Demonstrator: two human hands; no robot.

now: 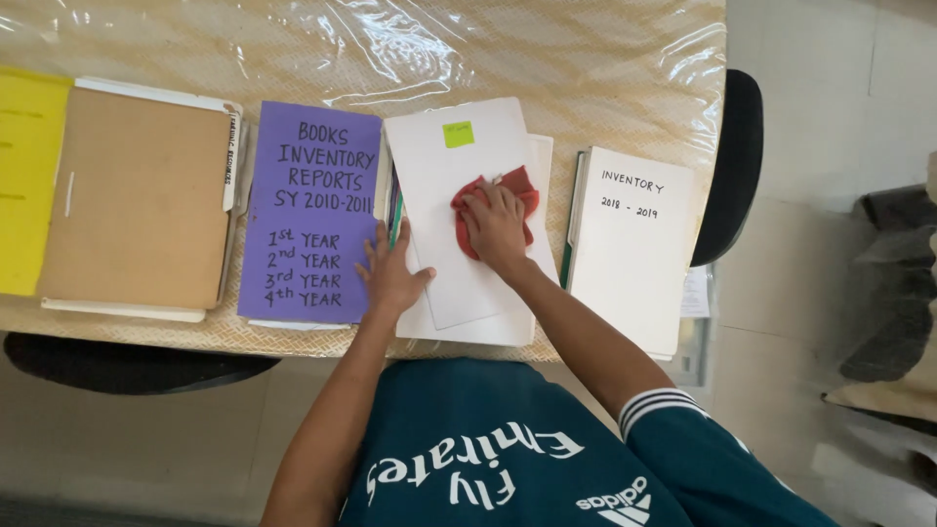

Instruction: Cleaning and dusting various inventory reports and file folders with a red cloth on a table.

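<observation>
A red cloth (493, 200) lies bunched on a white folder (459, 210) at the middle of the desk (586, 68), pressed under the right hand (496, 226), whose fingers are closed down on it. The left hand (390, 276) rests flat, fingers spread, on the folder's left edge beside a purple folder (310, 210). Wiping goes best with the folder pinned so and strokes kept clear of the green sticky note (458, 134). Another white folder (632, 249) lies to the right, a brown folder (137, 200) to the left.

I see a surface (605, 68) under clear plastic sheeting (woven tan pattern beneath). Lying on it in a row: yellow folder (27, 181), brown folder (137, 195), purple booklet (310, 215), white folder (464, 210), white booklet (632, 249).
</observation>
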